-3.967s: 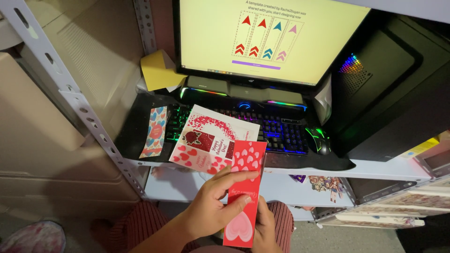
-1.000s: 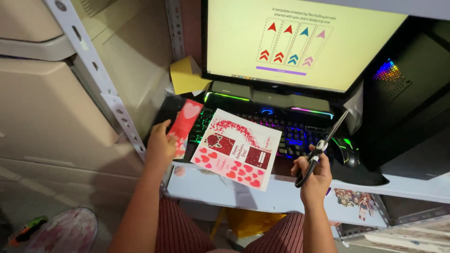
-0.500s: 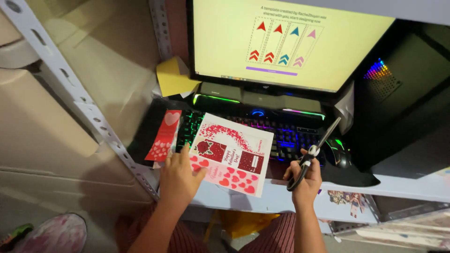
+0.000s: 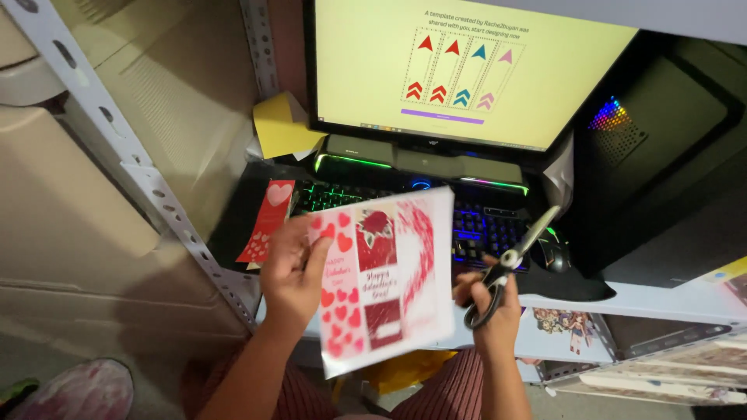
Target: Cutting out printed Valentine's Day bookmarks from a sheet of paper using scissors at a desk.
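— Hands first: what does each one have?

— The left hand (image 4: 292, 268) pinches the left edge of a printed sheet (image 4: 385, 284), thumb on the face and fingers curled behind. The right hand (image 4: 492, 307) is closed through the black handles of a pair of scissors (image 4: 510, 264), whose silver blades stand together and point up and to the right.

— Where is the sheet?

— Lifted above the counter (image 4: 669, 299), tilted toward the camera, between the two hands and in front of the backlit keyboard (image 4: 482, 225). Its right edge is near the scissor hand; I cannot tell whether they touch.

— What is printed on it?

— Upright strips side by side: a pink one with red hearts at the left, dark red panels with a white text block in the middle, and a broad white strip with a red curved smear at the right.

— Other labels or cards about?

— A narrow red bookmark strip (image 4: 267, 222) with a pale heart at the top lies on the dark mat, just left of the keyboard. A folded yellow paper (image 4: 282, 124) leans beside the monitor (image 4: 467, 70), whose pale yellow screen shows four tall dashed strips with red, blue and pink arrows. A black mouse (image 4: 551, 253) sits right of the keyboard, and illustrated stickers (image 4: 572, 320) line the front edge of the counter.
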